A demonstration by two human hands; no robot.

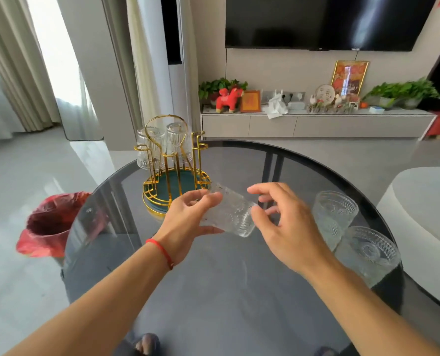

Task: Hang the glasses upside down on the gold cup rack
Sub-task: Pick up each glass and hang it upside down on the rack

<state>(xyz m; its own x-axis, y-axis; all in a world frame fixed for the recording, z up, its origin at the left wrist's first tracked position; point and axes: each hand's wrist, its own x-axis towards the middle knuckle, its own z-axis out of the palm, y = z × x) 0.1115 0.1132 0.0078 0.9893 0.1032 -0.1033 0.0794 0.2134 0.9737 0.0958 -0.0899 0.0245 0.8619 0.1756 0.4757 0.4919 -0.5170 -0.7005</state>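
A glass (228,214) is gripped on its side by the left hand (188,219), long axis slanting toward the open right hand (285,227), with the gold rack (174,163) just beyond the left hand

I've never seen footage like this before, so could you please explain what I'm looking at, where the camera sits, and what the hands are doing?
There is no machine here: one wide-angle camera worn on a person's head looks forward and down at their bare hands. They are at a round dark glass table. At its far left stands a gold cup rack with two clear glasses already hanging upside down. The left hand holds a patterned glass tilted on its side above the table, while the right hand is open beside it, fingertips at or near its end. Two more glasses stand upright at the table's right edge.
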